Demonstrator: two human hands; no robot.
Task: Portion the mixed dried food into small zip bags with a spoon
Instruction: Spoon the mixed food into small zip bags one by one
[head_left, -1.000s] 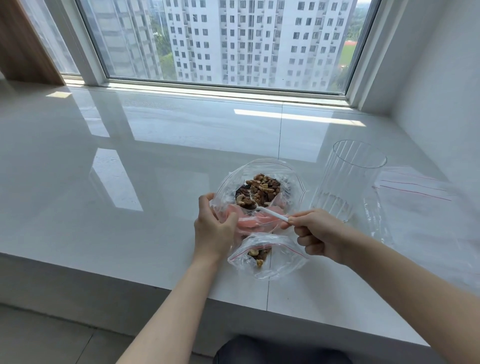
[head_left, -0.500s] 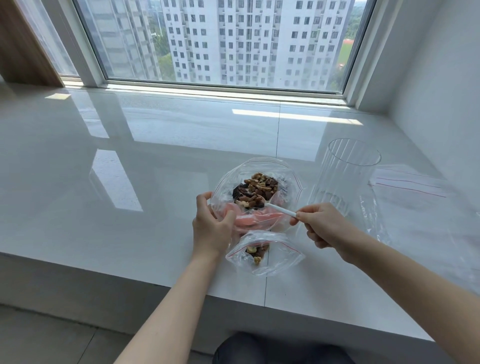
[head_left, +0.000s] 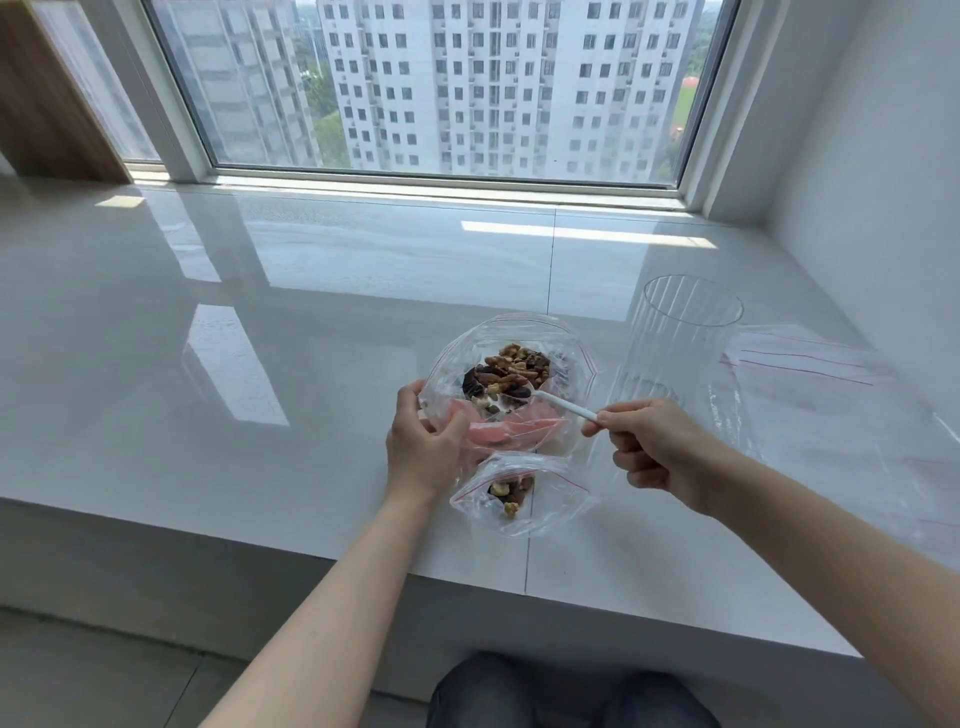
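Observation:
A large clear bag (head_left: 566, 358) stands open on the white stone sill, with mixed nuts and dried fruit (head_left: 511, 374) inside. My left hand (head_left: 423, 449) grips its near-left rim. My right hand (head_left: 649, 444) pinches the handle of a white spoon (head_left: 558, 404), whose bowl dips into the food. Just in front lies a small zip bag (head_left: 550, 506) with a red seal line, open and holding a few nuts.
A tall clear ribbed cup (head_left: 675, 348) stands right of the large bag. Several flat zip bags (head_left: 810, 364) lie at the far right by the wall. The sill's front edge (head_left: 311, 558) runs close below the small bag. My knee (head_left: 545, 693) shows beneath.
My right hand has drawn back to the right along the spoon handle, and the spoon's bowl now sits in the food. The left hand keeps its grip on the bag.

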